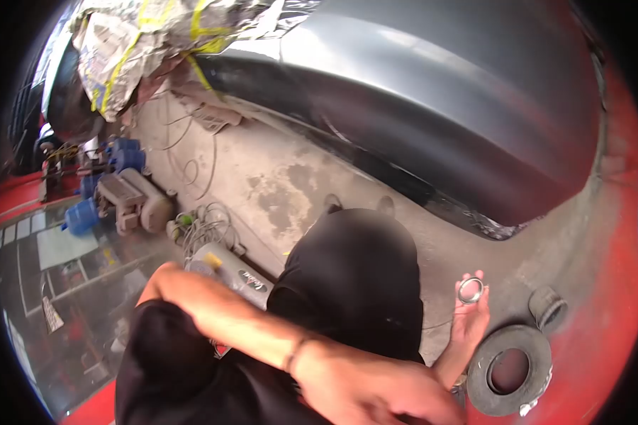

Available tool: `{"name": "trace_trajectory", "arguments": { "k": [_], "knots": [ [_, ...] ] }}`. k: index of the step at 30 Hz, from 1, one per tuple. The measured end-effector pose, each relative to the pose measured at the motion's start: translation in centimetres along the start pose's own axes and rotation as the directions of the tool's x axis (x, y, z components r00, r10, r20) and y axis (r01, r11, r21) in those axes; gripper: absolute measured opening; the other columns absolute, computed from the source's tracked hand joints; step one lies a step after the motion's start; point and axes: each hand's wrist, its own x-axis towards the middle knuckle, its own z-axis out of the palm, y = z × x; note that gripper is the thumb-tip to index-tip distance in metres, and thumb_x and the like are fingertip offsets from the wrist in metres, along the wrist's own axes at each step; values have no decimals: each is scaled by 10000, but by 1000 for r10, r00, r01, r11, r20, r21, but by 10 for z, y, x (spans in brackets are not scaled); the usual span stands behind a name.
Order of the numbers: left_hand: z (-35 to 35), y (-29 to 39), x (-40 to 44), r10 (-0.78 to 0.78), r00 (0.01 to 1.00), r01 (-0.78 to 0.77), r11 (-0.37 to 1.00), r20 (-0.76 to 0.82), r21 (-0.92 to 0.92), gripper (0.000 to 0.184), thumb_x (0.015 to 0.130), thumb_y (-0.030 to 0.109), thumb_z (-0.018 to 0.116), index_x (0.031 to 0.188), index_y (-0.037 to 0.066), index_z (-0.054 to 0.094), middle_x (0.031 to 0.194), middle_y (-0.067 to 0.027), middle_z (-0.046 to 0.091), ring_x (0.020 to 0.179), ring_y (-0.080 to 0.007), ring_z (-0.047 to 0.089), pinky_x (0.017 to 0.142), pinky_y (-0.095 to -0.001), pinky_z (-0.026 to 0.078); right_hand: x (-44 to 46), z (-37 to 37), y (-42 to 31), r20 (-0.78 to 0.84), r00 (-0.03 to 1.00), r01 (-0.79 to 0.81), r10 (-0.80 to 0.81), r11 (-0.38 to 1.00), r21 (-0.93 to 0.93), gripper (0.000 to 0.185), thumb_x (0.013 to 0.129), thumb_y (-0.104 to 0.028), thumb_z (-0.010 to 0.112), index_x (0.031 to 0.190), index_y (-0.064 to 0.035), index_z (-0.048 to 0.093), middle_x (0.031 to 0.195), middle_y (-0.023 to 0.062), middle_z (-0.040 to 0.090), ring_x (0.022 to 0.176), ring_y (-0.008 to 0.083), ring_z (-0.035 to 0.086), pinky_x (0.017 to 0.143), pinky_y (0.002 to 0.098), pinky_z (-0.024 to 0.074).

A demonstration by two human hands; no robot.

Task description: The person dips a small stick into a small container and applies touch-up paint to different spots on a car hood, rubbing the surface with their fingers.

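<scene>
My right hand is raised at the lower right, its fingers closed around the edge of a small round metal-rimmed lid. The lid's pale pinkish middle faces me. My left forearm reaches across my lap, and my left hand lies at the bottom of the view, near my right forearm. Motion smears its fingers, and the frame edge cuts part of them off, so its grip does not show. A dark ring-shaped object like a small tyre and a grey can lie just right of my right hand.
A dark grey car body panel fills the top right, with newspaper masking and yellow tape at its left. A compressor, coiled hose, a tan tank and blue containers stand at left.
</scene>
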Motion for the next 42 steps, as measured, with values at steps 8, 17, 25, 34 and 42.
{"name": "trace_trajectory", "arguments": {
  "k": [8, 17, 25, 34, 42],
  "knots": [
    [-7, 58, -61, 22, 985, -39, 995, 168, 96, 129, 1100, 109, 668, 1008, 18, 672, 859, -118, 638, 779, -395, 657, 907, -573, 534, 4, 27, -6, -71, 997, 16, -16, 1000, -1, 346, 1171, -198, 575, 1438, 15, 522, 1582, 222, 589, 1371, 405, 644, 1118, 576, 601],
    [-115, 4, -114, 371, 560, 345, 708, -740, 616, 307, 1180, 287, 553, 972, 66, 599, 875, -111, 768, 1007, -276, 722, 1010, -473, 524, 10, 23, 8, -113, 992, 57, -54, 998, 21, 213, 1157, -198, 604, 1282, -25, 608, 1509, 277, 632, 1276, 446, 704, 1043, 591, 641],
    [-223, 40, -67, 319, 913, 406, -674, -253, 617, 588, 1021, 510, 735, 613, 101, 631, 519, -33, 534, 539, -227, 622, 1345, -587, 257, -1, -19, 27, -148, 988, 45, -33, 996, 75, 193, 1143, -183, 628, 1261, -30, 637, 1531, 298, 611, 1315, 463, 678, 1082, 604, 617],
    [-268, 57, -36, 220, 903, 383, -799, -368, 464, 747, 1085, 647, 543, 616, 84, 688, 510, -98, 602, 581, -314, 702, 1374, -638, 97, -8, -59, 34, -149, 988, 53, -34, 991, 125, 171, 1154, -162, 598, 1253, -25, 622, 1516, 310, 615, 1327, 463, 670, 1102, 607, 602],
    [-238, -19, -135, 307, 846, 525, -618, -436, 585, 471, 1102, 388, 615, 777, 52, 670, 635, -155, 611, 667, -355, 673, 1349, -666, 177, -13, -40, 21, -212, 975, 81, -63, 994, 80, 227, 1159, -194, 602, 1309, -27, 571, 1474, 257, 657, 1274, 433, 701, 1070, 590, 621]
  ]
}}
